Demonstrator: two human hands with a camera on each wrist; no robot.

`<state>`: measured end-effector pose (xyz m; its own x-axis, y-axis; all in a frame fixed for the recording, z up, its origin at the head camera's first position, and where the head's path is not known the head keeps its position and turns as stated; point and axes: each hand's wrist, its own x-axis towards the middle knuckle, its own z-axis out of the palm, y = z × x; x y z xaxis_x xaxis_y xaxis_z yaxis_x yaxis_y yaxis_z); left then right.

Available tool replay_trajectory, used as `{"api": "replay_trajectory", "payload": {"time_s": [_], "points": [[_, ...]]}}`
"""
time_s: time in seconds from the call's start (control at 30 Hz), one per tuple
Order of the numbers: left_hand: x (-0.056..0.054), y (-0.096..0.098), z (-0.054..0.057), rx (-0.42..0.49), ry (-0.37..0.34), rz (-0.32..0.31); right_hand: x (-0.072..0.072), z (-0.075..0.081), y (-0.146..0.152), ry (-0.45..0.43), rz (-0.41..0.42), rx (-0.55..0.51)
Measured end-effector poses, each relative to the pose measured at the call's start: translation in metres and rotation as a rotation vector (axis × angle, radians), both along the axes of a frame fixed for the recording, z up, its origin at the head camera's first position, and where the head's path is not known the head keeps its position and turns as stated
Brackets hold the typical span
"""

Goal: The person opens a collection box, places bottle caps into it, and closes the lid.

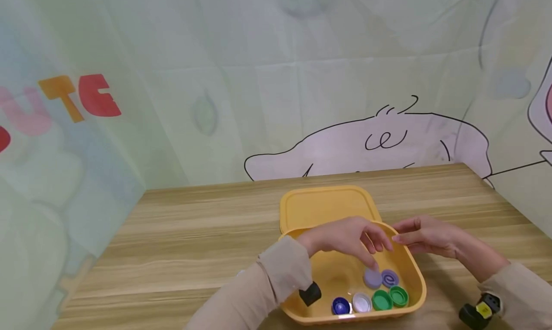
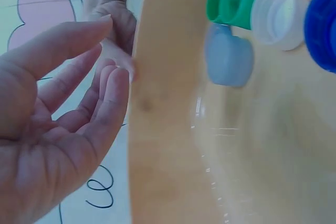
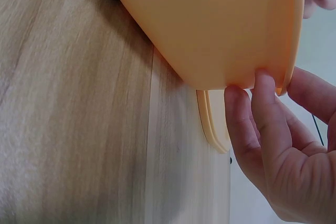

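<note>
so, yellow tub (image 1: 340, 271) is on the wood table (image 1: 194, 234), flat yellow lid (image 1: 327, 208) lying just past its far edge. right hand (image 1: 435, 239) pinches the tub's far right corner, thumb up at the rim and fingers bent against the outer wall. left hand (image 1: 345, 239) hangs over the tub, fingers loosely bent and apart from the thumb, nothing in them; no touch on any cap per left wrist view. in the tub, all toward the near right: blue cap (image 1: 340, 306), whitish cap (image 1: 362, 302), two green caps (image 1: 382, 300), two lilac caps (image 1: 373, 278). tub looks like thin plastic, light, slightly bendy, smooth; best held at the rim, thumb over, fingers outside. tipping it would likely slide the caps. caps look light, hard, not fragile, maybe slippery; pinch by the side walls.
</note>
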<state>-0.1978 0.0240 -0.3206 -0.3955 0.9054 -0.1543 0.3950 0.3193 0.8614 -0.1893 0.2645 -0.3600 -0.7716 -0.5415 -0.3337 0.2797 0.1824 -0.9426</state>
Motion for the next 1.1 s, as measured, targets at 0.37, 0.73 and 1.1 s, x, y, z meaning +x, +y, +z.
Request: {"api": "replay_trajectory", "payload": {"time_s": [0.37,0.73,1.1], "points": [[0.005,-0.012,0.017,0.016,0.044,0.001,0.0,0.002,0.0,0.005,0.003,-0.01],[0.01,-0.038,0.021,0.066,0.055,0.081,0.001,0.002,-0.001,0.002,-0.023,0.035],[0.012,-0.06,0.021,0.052,0.048,0.155,0.001,0.003,-0.001,0.012,-0.021,0.041]]}}
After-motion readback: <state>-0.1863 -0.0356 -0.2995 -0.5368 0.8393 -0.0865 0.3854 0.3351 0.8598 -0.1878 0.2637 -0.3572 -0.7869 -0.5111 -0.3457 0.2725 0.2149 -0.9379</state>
